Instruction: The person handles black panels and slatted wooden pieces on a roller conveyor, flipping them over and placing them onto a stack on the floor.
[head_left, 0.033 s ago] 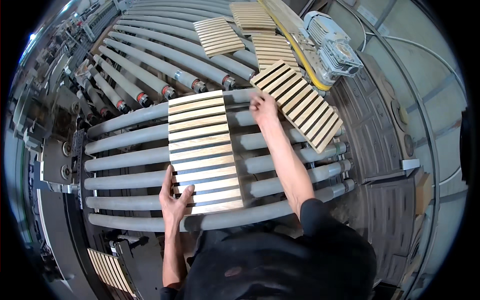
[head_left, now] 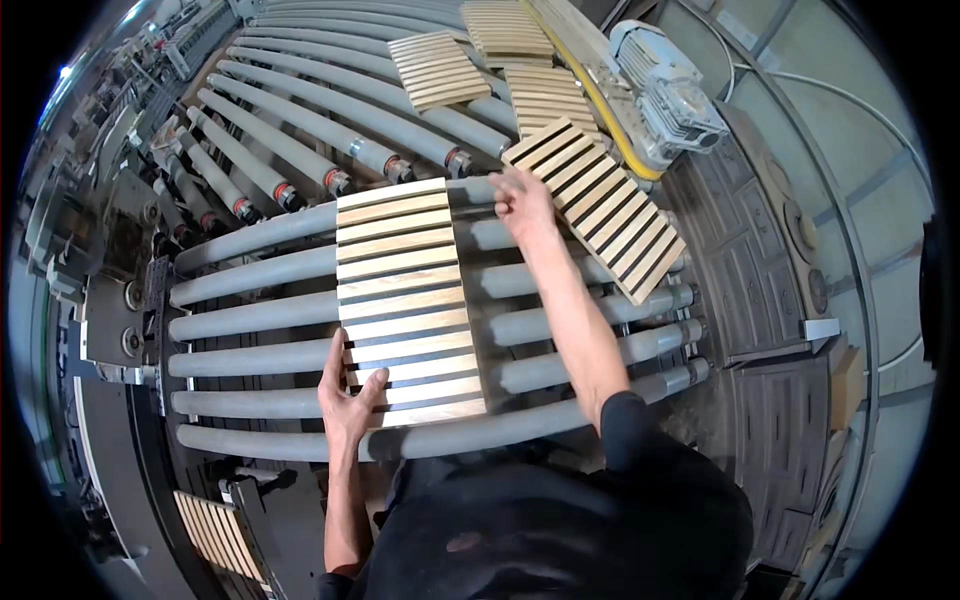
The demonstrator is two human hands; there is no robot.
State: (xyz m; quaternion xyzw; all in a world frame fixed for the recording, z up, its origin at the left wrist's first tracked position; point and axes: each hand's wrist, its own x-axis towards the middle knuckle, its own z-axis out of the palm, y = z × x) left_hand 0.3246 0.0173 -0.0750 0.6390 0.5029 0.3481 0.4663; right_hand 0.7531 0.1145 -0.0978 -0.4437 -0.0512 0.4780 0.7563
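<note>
A slatted wooden panel (head_left: 405,300), pale strips with dark gaps, lies lengthwise on the grey rollers in front of me. My left hand (head_left: 350,400) grips its near left corner, thumb on top and fingers along the left edge. Beyond the panel's far right side, my right hand (head_left: 524,205) is over the rollers with loosely bent fingers apart, and I see nothing in it. Close to its right, a second slatted panel (head_left: 600,212) lies tilted at an angle.
More slatted panels (head_left: 437,70) lie at the far end, on the roller conveyor (head_left: 260,232) and near a yellow-edged beam (head_left: 590,90). A grey motor (head_left: 668,90) stands at the far right. Stacked dark profiled boards (head_left: 770,420) line the right side. Another slatted piece (head_left: 218,538) is low at left.
My right hand has shifted slightly, and its fingers have spread a little and moved left, away from the tilted panel. My left hand and the panel under it stay in place.
</note>
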